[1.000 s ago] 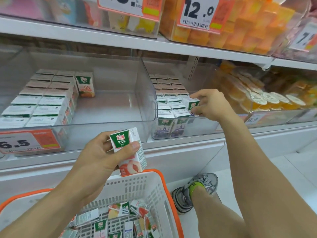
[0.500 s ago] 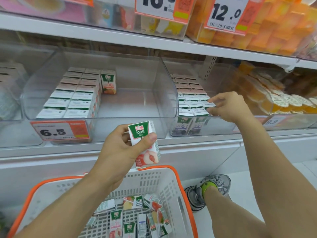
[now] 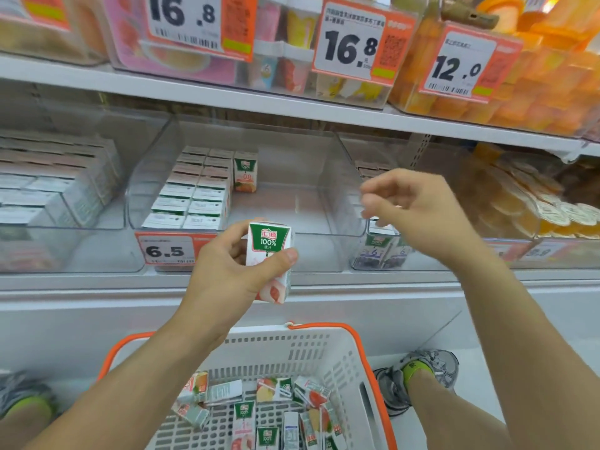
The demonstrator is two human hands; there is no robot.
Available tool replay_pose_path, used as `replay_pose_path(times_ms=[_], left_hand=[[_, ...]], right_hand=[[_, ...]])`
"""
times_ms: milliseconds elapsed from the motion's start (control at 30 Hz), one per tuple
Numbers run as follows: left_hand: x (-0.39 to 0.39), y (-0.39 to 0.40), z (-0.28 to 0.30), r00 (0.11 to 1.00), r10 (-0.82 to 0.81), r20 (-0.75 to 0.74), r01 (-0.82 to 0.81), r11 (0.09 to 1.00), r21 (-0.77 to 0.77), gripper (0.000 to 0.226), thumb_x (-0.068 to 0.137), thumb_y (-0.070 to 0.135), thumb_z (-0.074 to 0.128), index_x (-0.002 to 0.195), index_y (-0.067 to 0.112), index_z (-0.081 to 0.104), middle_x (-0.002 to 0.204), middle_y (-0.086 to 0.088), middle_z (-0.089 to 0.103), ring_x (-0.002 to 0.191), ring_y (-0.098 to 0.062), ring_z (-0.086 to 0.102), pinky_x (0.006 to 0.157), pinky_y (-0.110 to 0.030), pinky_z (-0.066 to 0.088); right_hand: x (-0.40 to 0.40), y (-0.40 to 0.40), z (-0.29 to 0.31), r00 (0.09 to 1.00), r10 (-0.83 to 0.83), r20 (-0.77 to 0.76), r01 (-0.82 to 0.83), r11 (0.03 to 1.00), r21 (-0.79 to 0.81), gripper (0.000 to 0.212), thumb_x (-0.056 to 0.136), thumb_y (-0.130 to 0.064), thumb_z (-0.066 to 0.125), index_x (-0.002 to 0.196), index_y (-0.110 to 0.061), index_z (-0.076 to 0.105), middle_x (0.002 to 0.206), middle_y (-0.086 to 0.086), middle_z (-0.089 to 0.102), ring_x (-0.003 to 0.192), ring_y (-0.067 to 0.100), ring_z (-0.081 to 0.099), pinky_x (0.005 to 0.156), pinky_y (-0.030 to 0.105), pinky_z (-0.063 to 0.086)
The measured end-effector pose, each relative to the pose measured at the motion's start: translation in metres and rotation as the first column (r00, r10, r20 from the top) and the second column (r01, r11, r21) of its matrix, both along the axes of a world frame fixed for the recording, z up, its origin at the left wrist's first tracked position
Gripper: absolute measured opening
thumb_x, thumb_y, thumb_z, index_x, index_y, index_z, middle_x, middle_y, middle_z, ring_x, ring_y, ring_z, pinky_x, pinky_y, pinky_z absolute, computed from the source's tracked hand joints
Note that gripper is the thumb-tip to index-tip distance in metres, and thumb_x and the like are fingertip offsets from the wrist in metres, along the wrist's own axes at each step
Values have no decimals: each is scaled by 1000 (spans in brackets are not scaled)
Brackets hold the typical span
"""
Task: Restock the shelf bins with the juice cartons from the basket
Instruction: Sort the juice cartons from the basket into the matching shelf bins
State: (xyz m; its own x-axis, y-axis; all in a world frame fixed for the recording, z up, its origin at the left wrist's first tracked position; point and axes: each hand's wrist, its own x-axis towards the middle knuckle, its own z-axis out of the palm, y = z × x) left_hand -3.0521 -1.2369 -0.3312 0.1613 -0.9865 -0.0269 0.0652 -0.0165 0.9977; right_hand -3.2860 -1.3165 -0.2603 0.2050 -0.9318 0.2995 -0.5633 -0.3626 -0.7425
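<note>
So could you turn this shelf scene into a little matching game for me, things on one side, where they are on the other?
Things:
1. peach juice carton
2. right hand
3. lone upright carton
4. loose cartons

Places:
A. lying in the white basket
B. gripped by the left hand
C. standing in the clear middle bin, beside the packed rows
D. raised in front of the shelf, holding nothing

Pairs: 1-B, 2-D, 3-C, 4-A
</note>
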Motion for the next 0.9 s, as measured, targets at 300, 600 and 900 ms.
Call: replay_pose_path(times_ms=[300, 600, 900], left_hand=[[82, 36, 28, 977, 104, 186, -79, 988, -134, 17, 84, 17, 76, 100, 23, 74, 77, -8, 74, 50, -16, 61, 52, -27, 53], [192, 68, 24, 887, 200, 417, -141, 976, -168, 33, 91, 35, 64, 123, 41, 63, 111, 11, 69, 92, -5, 67, 85, -39, 57], [269, 52, 56, 570, 71, 818, 21, 995, -100, 37, 82, 27, 78, 113, 40, 62, 89, 16, 67, 82, 2, 62, 76, -25, 51]], right_hand=[[146, 44, -24, 849, 499, 176, -528, 819, 226, 62, 79, -4, 81, 130, -29, 55, 112, 5, 64, 84, 23, 72, 78, 39, 60], [259, 53, -19, 777, 619, 112, -629, 764, 142, 53, 73, -13, 87, 117, -34, 64, 112, 9, 65, 74, 30, 73, 69, 39, 60], [314, 51, -21, 819, 571, -60, -573, 819, -37, 49, 75, -23, 86, 116, -33, 63, 106, -15, 66, 81, 5, 71, 61, 26, 57]])
